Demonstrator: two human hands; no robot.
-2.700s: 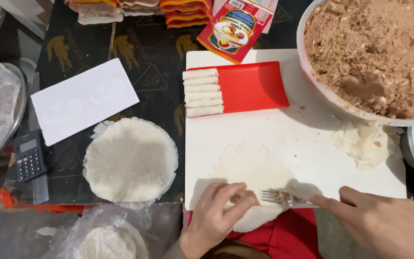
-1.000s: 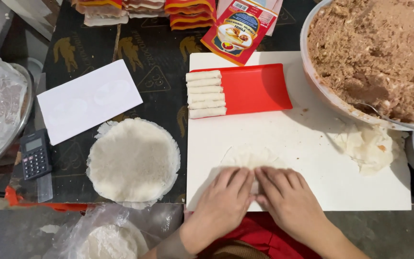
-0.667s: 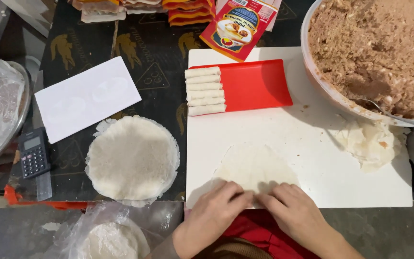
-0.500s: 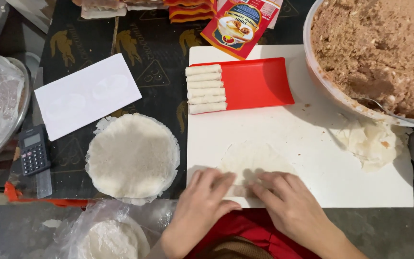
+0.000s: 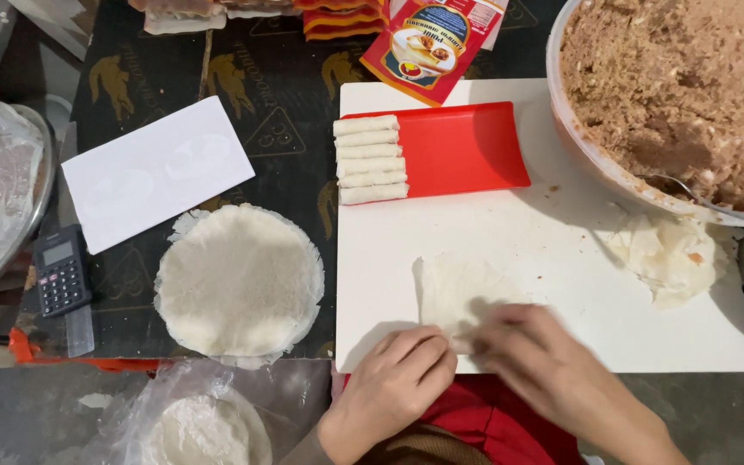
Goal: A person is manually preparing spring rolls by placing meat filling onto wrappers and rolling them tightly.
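A thin pale wrapper (image 5: 458, 288) lies on the white cutting board (image 5: 561, 250), its left side folded in. My left hand (image 5: 393, 383) and my right hand (image 5: 553, 366) press on its near edge, fingers curled over a roll of filling that is hidden under them. My right hand is blurred. Several finished rolls (image 5: 370, 159) are lined up on the left end of a red tray (image 5: 467, 151) at the back of the board.
A large bowl of brown minced filling (image 5: 682, 86) with a spoon (image 5: 716, 207) stands at right. A stack of round wrappers (image 5: 238, 280) lies left of the board. Crumpled wrapper scraps (image 5: 669, 254), a calculator (image 5: 62, 271), white paper (image 5: 157, 172), a flour bag (image 5: 195, 426) surround.
The fork was put down and a spoon now rests in the filling bowl. Both hands came onto the wrapper, folded its sides in and are rolling it from the near edge.
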